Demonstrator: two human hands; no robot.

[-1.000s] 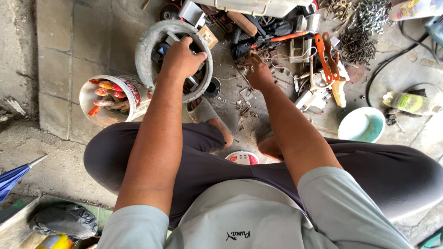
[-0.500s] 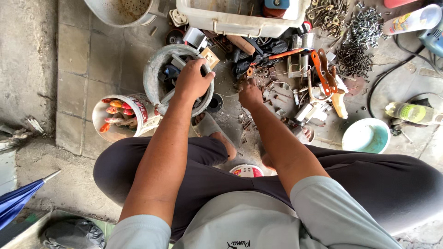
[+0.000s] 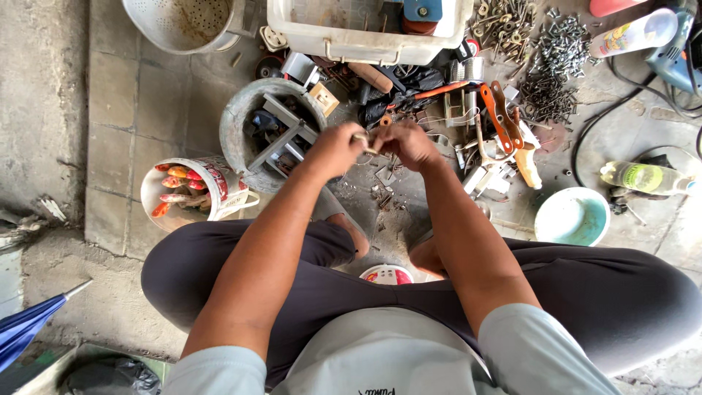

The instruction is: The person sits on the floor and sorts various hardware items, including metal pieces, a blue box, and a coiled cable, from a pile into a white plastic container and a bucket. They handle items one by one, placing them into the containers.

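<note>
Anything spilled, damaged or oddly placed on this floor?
Yes. Screws and bolts lie scattered loose on the concrete near the white tub, and a clear bottle lies tipped on its side. Both hands, left hand and right hand, pinch a small part.

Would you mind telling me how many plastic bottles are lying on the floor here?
2: a pink-capped bottle at the top right by the screws, and a green-labelled bottle at the right above the teal bowl. Clutter may hide others.

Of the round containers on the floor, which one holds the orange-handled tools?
The white bucket left of the left hand. The grey tub beside it holds metal parts; the turquoise bowl at right looks empty.
</note>
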